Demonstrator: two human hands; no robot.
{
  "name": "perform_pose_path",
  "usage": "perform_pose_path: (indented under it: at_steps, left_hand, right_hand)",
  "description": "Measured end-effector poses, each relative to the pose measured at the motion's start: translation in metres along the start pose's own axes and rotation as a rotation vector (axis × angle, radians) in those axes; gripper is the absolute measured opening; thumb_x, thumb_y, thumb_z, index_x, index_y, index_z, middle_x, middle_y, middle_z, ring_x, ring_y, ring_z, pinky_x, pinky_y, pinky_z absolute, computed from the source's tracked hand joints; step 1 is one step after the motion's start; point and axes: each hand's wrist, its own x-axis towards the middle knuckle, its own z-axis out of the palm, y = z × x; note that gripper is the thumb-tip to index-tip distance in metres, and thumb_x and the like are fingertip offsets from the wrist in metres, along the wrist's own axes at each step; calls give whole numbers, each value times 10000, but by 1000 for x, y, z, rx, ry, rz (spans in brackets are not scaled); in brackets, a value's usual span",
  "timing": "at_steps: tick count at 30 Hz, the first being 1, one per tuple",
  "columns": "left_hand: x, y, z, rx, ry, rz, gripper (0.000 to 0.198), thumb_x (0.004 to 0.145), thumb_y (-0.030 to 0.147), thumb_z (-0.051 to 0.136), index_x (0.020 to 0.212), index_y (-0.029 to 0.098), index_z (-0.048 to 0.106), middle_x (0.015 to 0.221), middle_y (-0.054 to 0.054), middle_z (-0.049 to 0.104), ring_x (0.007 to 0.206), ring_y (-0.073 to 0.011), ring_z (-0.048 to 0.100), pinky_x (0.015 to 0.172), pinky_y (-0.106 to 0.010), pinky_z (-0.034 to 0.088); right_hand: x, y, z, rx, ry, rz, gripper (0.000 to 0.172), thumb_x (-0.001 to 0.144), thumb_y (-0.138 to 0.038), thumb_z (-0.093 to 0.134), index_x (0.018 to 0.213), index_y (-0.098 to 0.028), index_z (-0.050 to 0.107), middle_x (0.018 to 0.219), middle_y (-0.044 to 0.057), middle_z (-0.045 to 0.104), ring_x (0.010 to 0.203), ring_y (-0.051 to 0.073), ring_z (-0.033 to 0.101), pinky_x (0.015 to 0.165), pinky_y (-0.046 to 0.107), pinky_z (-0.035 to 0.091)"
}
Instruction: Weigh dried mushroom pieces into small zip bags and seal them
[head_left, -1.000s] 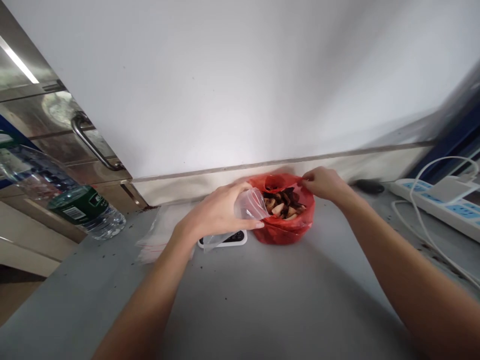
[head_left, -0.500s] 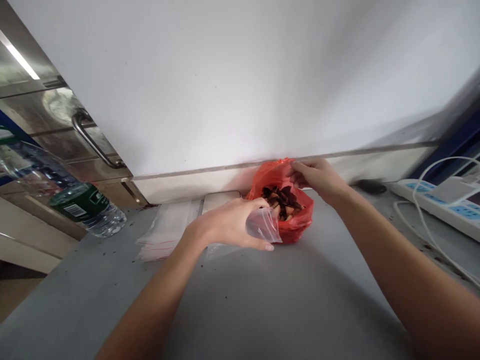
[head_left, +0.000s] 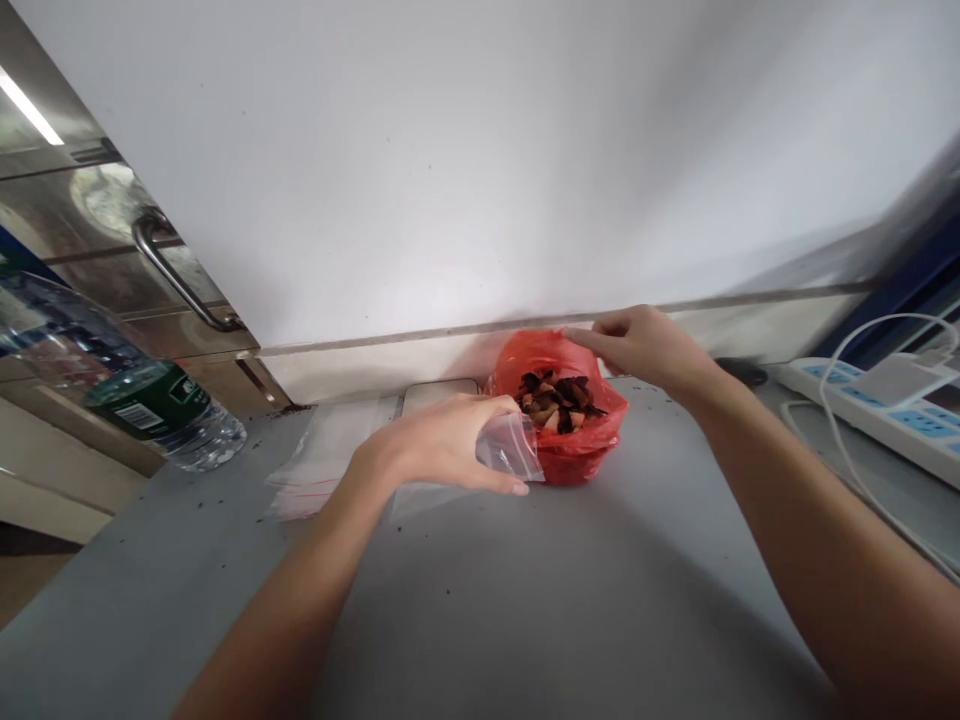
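Right hand [head_left: 646, 345] has loosened up since half a second ago: back then it had the rim of the red plastic bag [head_left: 581, 455] bunched up and lifted, and now that rim has dropped and the fingers [head_left: 592, 334] lie stretched out flatter across the far edge. Honestly can't tell if they're pinching the plastic or just lying on it.

Left hand [head_left: 439, 448] has slid a touch to the left but otherwise sits low on the surface [head_left: 525, 600], same as before. A second ago it was up at the red bag's mouth. Its fingers [head_left: 491, 406] are curled around a clear zip bag [head_left: 514, 452], holding it with the open end sticking out past the fingertips and touching the near left side of the red bag.

So the red bag sits right between the two sets of fingers, mouth open, with dark and pale dried pieces [head_left: 559, 395] heaped inside, just below the right fingertips.

Just behind the left fingers, a flat pale device [head_left: 439, 392] lies on the surface. Left of the wrist is a stack of flat clear zip bags [head_left: 315, 462] with red strips. A water bottle [head_left: 131, 395] lies on its side well off to the left. Well to the right of the right fingers there's a white power strip [head_left: 877, 412] with a charger [head_left: 896, 378] and white cable [head_left: 862, 475].
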Motion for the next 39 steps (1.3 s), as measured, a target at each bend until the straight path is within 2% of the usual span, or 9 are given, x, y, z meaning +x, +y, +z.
perform_pose_path:
  at_steps: [4,7,12,15,19,23,28,33,39]
  left_hand:
    - [2,2,3,3,-41,11,753,775,614,732,1418,270,546,1470,-82,610,1271,-323,622,966,-380,515]
    - [1,4,3,-7,-54,26,735,775,592,741,1404,258,558,1434,-82,635,1222,-315,643,948,-387,521]
    - [-3,1,-3,-37,-38,21,778,769,648,735,1430,289,536,1530,-66,563,1354,-335,561,1020,-403,504]
    - [-7,-1,-10,-30,5,33,749,771,642,738,1400,277,558,1496,-62,594,1332,-318,576,1052,-400,489]
    - [-12,-4,-18,-30,96,-42,732,773,604,740,1404,282,556,1531,-51,563,1345,-321,568,1092,-406,465]
    - [-11,-6,-17,-39,181,-123,799,757,580,743,1455,274,502,1552,-72,537,1346,-339,561,1036,-411,499]
    - [-5,-5,-13,-27,161,-109,730,766,574,723,1412,299,522,1523,-61,566,1315,-336,582,991,-397,510]
    - [-4,-3,-13,-6,183,-116,694,771,587,716,1376,291,548,1478,-68,598,1286,-347,602,959,-403,518]
    - [-6,-2,-12,-7,182,-126,720,762,582,729,1391,283,544,1484,-71,595,1329,-344,571,998,-411,509]
  right_hand:
    - [2,-1,21,170,-23,-227,191,872,-341,594,878,-210,734,976,72,786,904,232,704,822,337,533]
    - [5,7,37,165,-86,-251,302,902,-328,533,1058,-210,763,1166,78,785,1071,258,710,952,373,528]
    - [5,11,29,61,-85,-162,319,897,-382,508,820,-185,747,870,70,786,857,262,710,798,371,538]
    - [0,2,11,11,-55,-188,264,856,-393,559,807,-203,734,847,55,772,822,239,692,727,334,514]
    - [-11,-10,4,-154,-312,-210,267,759,-512,704,788,-247,708,798,34,750,735,233,671,598,314,467]
    - [-14,-15,15,-268,-492,-241,273,789,-461,706,645,-256,597,662,18,696,619,213,615,538,323,399]
    - [-11,-13,17,-166,-505,-260,230,818,-392,656,632,-260,630,709,12,747,653,214,648,553,319,430]
    - [-17,-12,22,-149,-540,-260,31,756,-274,692,773,-248,690,834,20,765,740,225,674,612,315,467]
    - [-23,-16,37,-164,-451,-248,83,747,-153,616,746,-233,638,862,32,754,772,227,680,600,303,452]
